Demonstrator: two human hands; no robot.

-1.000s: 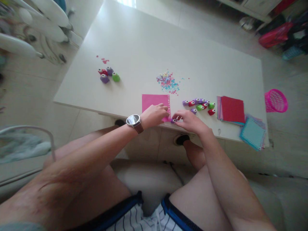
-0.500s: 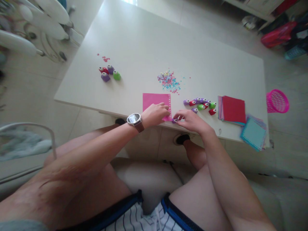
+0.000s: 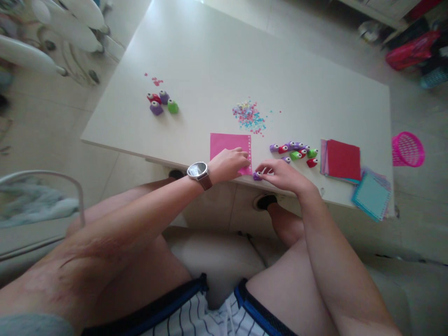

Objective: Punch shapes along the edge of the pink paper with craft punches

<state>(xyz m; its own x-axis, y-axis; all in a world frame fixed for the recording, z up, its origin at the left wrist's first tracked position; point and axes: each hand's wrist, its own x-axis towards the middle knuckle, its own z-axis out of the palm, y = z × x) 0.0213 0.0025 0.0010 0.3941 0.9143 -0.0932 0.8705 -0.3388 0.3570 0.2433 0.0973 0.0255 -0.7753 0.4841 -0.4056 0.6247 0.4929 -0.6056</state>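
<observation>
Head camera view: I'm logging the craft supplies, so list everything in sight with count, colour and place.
table: one, white, centre
pink paper: one sheet, near edge, under left hand
punch in hand: one, purple, at paper's corner
row of punches: about eight, purple, red, green, right of paper
far punches: four, left side
confetti: mixed pile, behind paper
paper stacks: red and teal, right
basket: pink, floor
left hand: watch on wrist
right hand

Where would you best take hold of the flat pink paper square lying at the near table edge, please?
Probably at the pink paper square by its free left edge, coming in from the left. The left hand already presses its near right part, and the right hand holds a small purple punch at its right corner. The sheet lies flat, so slide a finger under before pinching.
</observation>
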